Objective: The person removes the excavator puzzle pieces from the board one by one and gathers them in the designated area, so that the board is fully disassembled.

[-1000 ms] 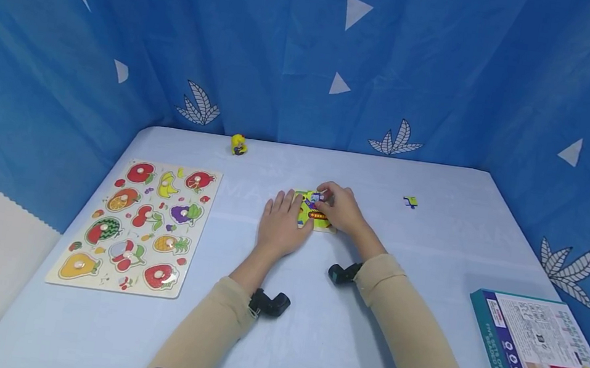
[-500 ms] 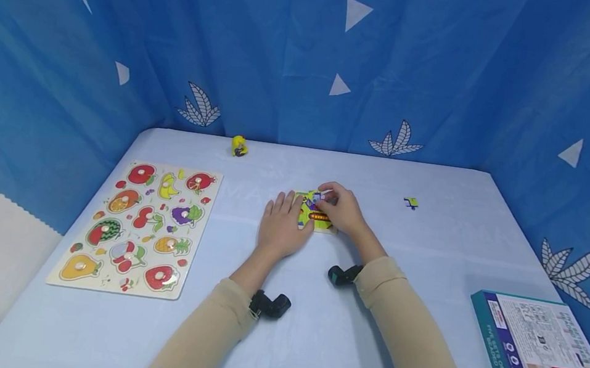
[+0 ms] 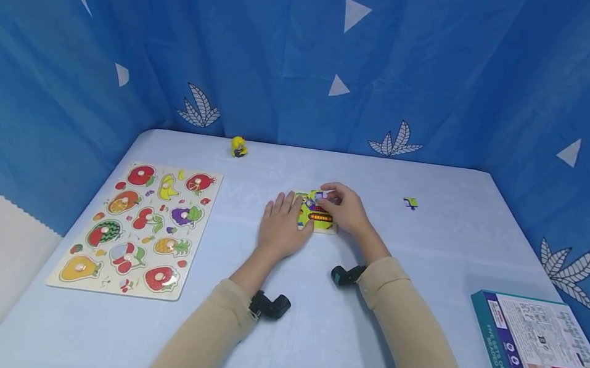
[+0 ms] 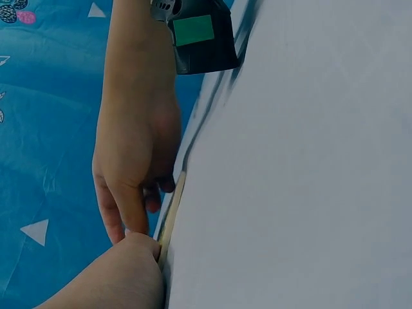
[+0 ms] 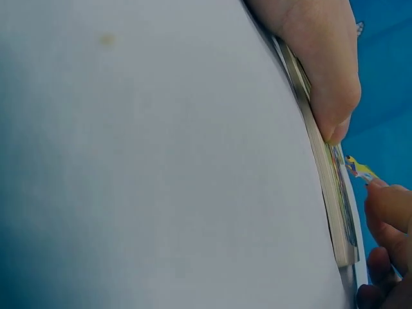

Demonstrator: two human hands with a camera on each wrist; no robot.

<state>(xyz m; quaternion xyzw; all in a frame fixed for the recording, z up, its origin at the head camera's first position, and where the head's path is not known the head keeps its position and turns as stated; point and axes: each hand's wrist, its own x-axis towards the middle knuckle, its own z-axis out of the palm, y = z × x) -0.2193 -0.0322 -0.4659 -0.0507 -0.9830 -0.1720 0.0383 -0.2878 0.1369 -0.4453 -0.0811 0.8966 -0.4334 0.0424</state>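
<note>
A small yellow-green puzzle board [image 3: 325, 226] with a vehicle picture lies in the middle of the table. My left hand [image 3: 282, 227] rests over its left side, fingers straight; in the right wrist view its thumb [image 5: 335, 106] presses on the board's top. Between thumb and fingertips, my right hand [image 3: 348, 211] pinches a small colourful puzzle piece [image 5: 362, 168] just above the board. The left wrist view has the right hand [image 4: 132, 154] reaching down at the board's thin edge [image 4: 170, 222], close to the left hand [image 4: 132, 273].
A fruit peg puzzle board [image 3: 194, 258] lies at the left. A yellow toy figure [image 3: 239, 147] stands at the back edge. Off to the right is a small loose yellow-green piece [image 3: 410, 203]. A boxed set [image 3: 532, 339] occupies the front right corner.
The right hand has shifted slightly to the right over the puzzle board, fingers still pinched, uncovering more of the picture. The left hand has stayed in place.
</note>
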